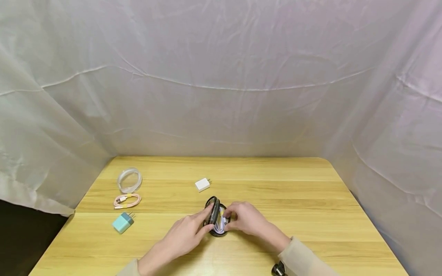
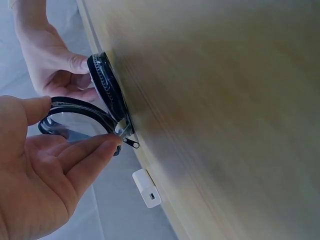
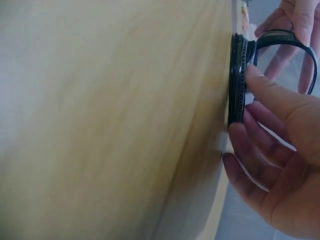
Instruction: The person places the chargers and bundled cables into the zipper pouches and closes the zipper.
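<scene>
A small round zip case (image 1: 219,235) with clear sides and black trim stands unfolded on the table. My left hand (image 1: 184,234) holds its tilted lid (image 2: 82,104) between thumb and fingers; a zipper pull (image 2: 131,143) hangs near those fingertips. Inside the lower half lies a coiled pale purple cable (image 1: 221,229) with a yellow tie. My right hand (image 1: 246,219) grips that lower half at its right side, thumb over the inner face and fingertips at the rim (image 3: 237,85). The fingers hide part of the cable.
Beyond the case lies a white charger plug (image 1: 202,184). At the left are a clear coiled ring (image 1: 129,188), a pink coiled cable (image 1: 136,202) and a teal charger plug (image 1: 122,223). A black object (image 1: 278,269) shows by the right sleeve. Grey curtains (image 1: 221,115) surround the table.
</scene>
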`<state>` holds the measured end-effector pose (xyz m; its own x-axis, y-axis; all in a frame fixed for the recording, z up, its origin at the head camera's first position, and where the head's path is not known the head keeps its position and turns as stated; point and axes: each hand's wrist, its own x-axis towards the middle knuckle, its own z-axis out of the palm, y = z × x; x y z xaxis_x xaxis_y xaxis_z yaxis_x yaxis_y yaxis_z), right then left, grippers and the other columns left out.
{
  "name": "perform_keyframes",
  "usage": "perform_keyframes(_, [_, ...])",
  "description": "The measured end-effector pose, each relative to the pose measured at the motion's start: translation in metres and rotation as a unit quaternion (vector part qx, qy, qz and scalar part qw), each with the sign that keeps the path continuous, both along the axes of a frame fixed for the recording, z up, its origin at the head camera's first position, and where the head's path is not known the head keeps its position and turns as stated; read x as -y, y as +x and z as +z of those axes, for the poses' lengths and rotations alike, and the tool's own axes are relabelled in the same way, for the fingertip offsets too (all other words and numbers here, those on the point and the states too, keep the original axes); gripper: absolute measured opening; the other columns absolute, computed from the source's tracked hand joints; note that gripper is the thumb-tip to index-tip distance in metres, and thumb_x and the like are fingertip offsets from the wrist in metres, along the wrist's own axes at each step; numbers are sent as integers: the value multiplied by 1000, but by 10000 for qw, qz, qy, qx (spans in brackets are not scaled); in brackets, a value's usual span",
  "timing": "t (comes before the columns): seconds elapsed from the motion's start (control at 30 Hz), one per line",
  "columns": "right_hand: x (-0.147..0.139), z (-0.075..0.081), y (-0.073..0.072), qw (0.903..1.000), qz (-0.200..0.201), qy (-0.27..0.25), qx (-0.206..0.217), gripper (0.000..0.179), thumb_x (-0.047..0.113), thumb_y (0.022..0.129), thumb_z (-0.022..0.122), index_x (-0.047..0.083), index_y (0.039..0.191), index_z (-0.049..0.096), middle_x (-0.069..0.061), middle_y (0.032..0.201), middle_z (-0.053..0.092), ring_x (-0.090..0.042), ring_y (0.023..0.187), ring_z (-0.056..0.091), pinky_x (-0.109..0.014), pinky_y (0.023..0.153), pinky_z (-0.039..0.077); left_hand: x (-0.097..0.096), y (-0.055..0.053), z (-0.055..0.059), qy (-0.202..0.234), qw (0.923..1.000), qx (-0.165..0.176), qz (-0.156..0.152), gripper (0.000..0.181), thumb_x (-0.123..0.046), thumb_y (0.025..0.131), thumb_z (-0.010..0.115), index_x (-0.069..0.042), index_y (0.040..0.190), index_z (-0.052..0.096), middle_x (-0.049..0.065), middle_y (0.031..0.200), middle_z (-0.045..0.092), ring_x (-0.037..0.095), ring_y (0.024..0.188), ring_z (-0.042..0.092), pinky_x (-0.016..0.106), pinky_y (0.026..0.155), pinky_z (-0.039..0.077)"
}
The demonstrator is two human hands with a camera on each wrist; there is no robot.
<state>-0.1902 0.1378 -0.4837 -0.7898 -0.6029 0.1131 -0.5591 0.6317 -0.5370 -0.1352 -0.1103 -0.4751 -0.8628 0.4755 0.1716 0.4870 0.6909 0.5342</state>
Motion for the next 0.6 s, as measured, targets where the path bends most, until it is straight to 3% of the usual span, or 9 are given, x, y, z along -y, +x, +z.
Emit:
perform_keyframes(0.1, [1,1,0,9999,26,96,-111,33,27,74,94,12,99,79,6,93,72,-7,75,60,-19,68,51,1,-1,0,12,10000,42,-12,65,-39,106,60,-9,160,41,19,140,64,-1,46,36,21,48,43])
perform_keyframes(0.3, [-1,2,-2,9994,347,23,64,32,28,79,91,10,102,80,3,96,71,-7,75,59,-17,66,50,1,-1,1,17,9998,212,-12,66,-39,106,61,-11,161,38,19,137,66,-1,45,39,20,48,44])
perform_keyframes(0.47, [-7,3,-4,9972,661,-197,293,28,23,89,83,7,111,78,-1,103,71,-9,81,62,-19,72,53,1,-2,2,-44,9998,215,4,67,-38,105,62,-12,162,38,19,138,65,0,46,41,22,53,47])
perform_keyframes(0.6, [-12,2,-3,9961,663,-380,447,29,21,93,79,7,117,76,-3,108,73,-8,87,64,-21,79,56,1,-1,3,-161,9997,162,32,67,-38,104,63,-12,161,39,19,138,66,0,50,44,25,60,51])
